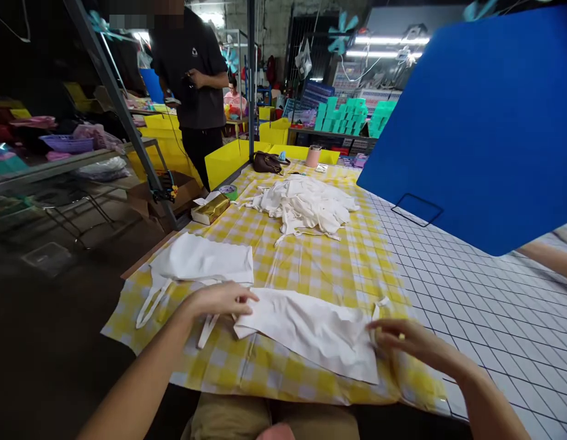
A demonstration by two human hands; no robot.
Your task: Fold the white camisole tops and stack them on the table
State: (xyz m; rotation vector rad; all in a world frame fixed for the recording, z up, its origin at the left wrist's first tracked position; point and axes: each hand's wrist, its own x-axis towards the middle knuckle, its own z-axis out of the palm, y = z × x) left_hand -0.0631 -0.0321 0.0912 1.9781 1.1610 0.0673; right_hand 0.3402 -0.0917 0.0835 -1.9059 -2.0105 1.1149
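A white strappy camisole (311,333) lies stretched out sideways on the table's near edge, its cloth wrinkled toward the right end. At its left end, my left hand (223,299) grips the upper corner between thumb and fingers. My right hand (397,336) pinches the right edge, close to a thin strap that sticks up there. Another white camisole (205,260) lies flat just beyond my left hand, its straps hanging toward the left. Farther back, a loose heap of white garments (311,201) covers the middle of the table.
Yellow checked cloth (320,269) covers the table. A tissue box (210,208), green tape roll (229,192), dark bag (267,162) and pink cup (313,156) stand along its far side. A big blue board (485,128) overhangs the right; another person's arm (552,260) shows below. Someone stands behind (191,79).
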